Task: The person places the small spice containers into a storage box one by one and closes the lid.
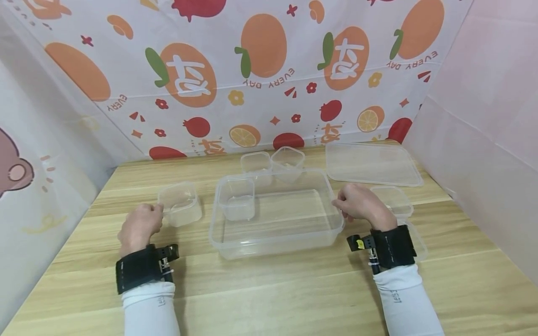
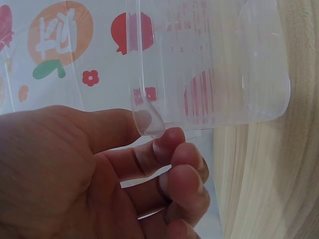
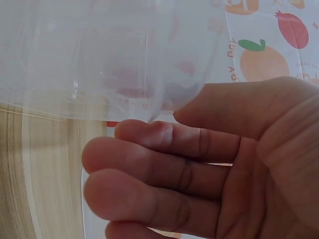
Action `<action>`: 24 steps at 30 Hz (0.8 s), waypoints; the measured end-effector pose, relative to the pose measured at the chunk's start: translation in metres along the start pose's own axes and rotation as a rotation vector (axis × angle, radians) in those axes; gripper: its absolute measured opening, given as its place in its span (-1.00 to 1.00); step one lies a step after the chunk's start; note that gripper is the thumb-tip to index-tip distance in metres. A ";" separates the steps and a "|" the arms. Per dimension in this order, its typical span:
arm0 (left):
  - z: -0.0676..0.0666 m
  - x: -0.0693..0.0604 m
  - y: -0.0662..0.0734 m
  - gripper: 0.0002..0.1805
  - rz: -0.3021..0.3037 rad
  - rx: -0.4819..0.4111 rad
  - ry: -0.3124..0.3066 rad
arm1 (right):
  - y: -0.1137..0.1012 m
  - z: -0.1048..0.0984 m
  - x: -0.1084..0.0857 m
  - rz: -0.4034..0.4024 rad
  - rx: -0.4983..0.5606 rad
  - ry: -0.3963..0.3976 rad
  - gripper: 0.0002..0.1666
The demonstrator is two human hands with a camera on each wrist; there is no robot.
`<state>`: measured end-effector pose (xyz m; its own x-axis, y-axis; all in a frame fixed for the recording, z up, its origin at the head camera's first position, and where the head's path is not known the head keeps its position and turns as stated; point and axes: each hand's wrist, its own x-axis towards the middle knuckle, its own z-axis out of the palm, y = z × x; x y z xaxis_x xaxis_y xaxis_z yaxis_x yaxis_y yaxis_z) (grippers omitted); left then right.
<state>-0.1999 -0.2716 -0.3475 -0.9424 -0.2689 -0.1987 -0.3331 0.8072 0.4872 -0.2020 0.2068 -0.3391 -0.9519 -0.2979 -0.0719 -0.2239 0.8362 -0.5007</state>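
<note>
My left hand (image 1: 140, 226) pinches the near-left rim corner of a small clear plastic container (image 1: 180, 205). In the left wrist view the thumb lies on that container's rim (image 2: 147, 112), with the index fingertip under it. At the right end of a large clear plastic box (image 1: 277, 245), my right hand (image 1: 362, 205) pinches the rim between thumb and index finger. The right wrist view shows the box wall (image 3: 99, 59) filling the upper left. Inside the large box, at its left end, stands another small clear container (image 1: 237, 207).
Behind the large box stand two more small containers (image 1: 256, 161) (image 1: 287, 156). A large clear lid (image 1: 371, 163) lies at the back right. Small clear lids (image 1: 392, 198) lie beside and partly under my right wrist. A fruit-print curtain (image 1: 265, 107) borders the table's (image 1: 260, 294) back edge.
</note>
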 end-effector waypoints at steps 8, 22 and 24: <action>0.001 -0.001 0.000 -0.37 0.009 0.007 0.007 | 0.000 0.001 -0.001 0.017 -0.006 -0.002 -0.53; 0.002 -0.002 -0.001 -0.43 0.025 -0.005 0.039 | 0.000 0.001 -0.001 0.003 -0.010 0.004 -0.53; 0.001 -0.003 -0.001 -0.45 0.031 0.003 0.061 | 0.000 0.000 -0.001 -0.005 -0.009 0.008 -0.53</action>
<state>-0.1971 -0.2706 -0.3484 -0.9523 -0.2755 -0.1310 -0.3038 0.8172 0.4897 -0.2011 0.2071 -0.3395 -0.9523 -0.2986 -0.0624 -0.2306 0.8388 -0.4932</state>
